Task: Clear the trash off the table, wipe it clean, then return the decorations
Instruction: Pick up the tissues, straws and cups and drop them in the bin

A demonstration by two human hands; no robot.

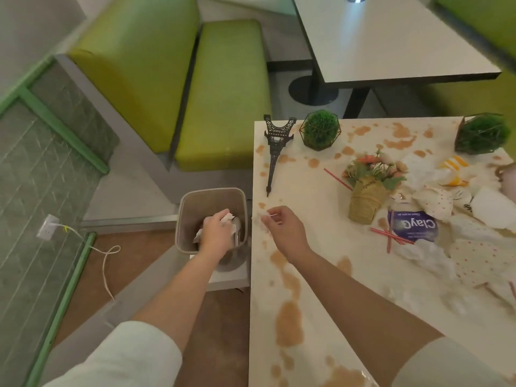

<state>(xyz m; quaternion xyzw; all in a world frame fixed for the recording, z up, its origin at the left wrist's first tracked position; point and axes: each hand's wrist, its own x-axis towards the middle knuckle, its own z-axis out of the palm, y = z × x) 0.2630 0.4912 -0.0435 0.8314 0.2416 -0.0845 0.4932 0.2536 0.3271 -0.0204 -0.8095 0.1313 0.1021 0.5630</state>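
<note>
Already crumpled paper inside bin

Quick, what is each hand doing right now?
Left hand: fingers curled round crumpled white paper, over the bin.
Right hand: fingers pinch a small thin item; what it is cannot be told.

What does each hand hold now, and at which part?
The left hand grips crumpled white paper over the bin. The right hand pinches something small and thin at one end; what it is cannot be told.

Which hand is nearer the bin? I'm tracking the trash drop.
Left. The left hand holds crumpled paper over the bin; the right hand is beside it, above the table edge.
</note>
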